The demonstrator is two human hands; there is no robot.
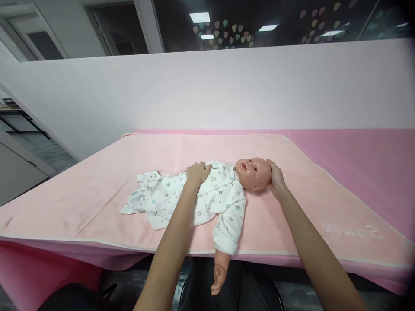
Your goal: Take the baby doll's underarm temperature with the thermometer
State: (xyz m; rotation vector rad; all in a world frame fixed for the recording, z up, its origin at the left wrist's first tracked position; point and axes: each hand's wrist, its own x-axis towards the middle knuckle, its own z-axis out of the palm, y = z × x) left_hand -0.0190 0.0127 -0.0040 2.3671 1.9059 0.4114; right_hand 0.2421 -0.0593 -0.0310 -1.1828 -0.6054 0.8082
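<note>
A baby doll (pixel 254 172) lies on its back across the peach blanket (pixel 136 151), its head to the right. It wears a white outfit (pixel 207 203) with small printed figures, and the trouser legs stretch out to the left. My left hand (pixel 196 173) is closed on the doll's clothed middle, on its far side; the fingertips are partly hidden. Cupped against the crown of the doll's head is my right hand (pixel 276 176), with the palm and some fingers out of sight behind it. The doll's near arm (pixel 221 270) hangs over the front edge.
Beneath the blanket, a pink cover (pixel 356 160) spreads over the table and drapes down in front. A white wall (pixel 227 90) rises along the back, with dark glass (pixel 275 21) carrying heart stickers above it. A white door (pixel 19 168) stands at the left.
</note>
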